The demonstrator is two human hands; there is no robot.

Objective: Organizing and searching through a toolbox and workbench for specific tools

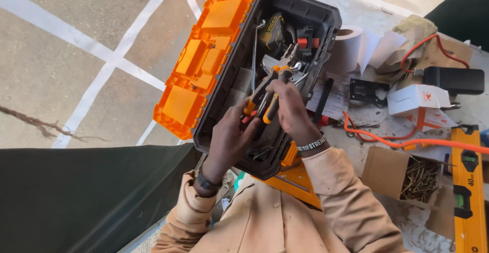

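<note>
A black toolbox with an open orange lid stands at the table's edge, filled with several tools. My right hand grips a pair of pliers by the orange-and-black handles, jaws pointing up over the box. My left hand reaches into the box just below, its fingers on another orange-handled tool beside the pliers. A long thin metal hook lies inside the box to the left.
Right of the box lie a roll of paper, a white carton, an orange cable, a cardboard box of screws and a yellow spirit level. Dark green cloth hangs at lower left.
</note>
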